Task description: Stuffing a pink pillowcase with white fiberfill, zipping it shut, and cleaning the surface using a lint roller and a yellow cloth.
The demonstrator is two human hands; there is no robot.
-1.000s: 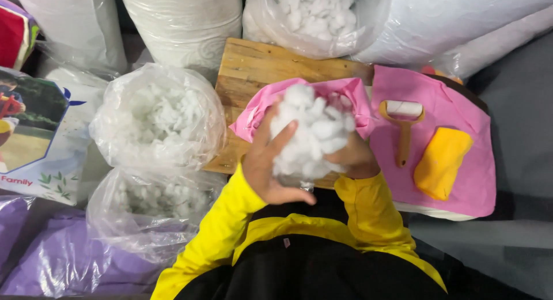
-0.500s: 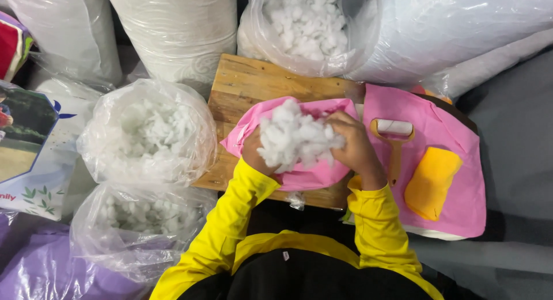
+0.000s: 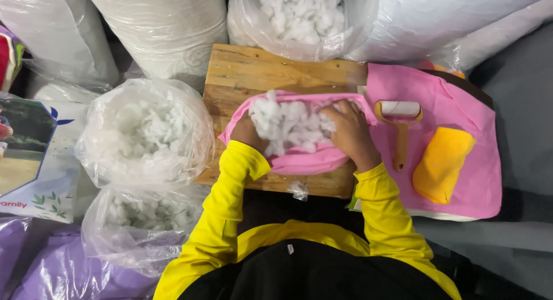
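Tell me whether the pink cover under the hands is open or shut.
Open. White stuffing bulges out of the pink cover's mouth, with the left hand and right hand pressing it in.

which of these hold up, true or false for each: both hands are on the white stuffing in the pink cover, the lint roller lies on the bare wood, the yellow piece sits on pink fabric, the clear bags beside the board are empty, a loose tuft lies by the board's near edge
1. Both hands are on the white stuffing in the pink fabric cover. True: the left hand and right hand press into it.
2. The lint roller lies on bare wood. False: it lies on the pink cloth, beside the wooden board.
3. The yellow piece sits on pink fabric. True.
4. The clear bags are empty. False: the clear plastic bag left of the board holds white stuffing, as do the others.
5. A loose tuft lies by the board's near edge. True.
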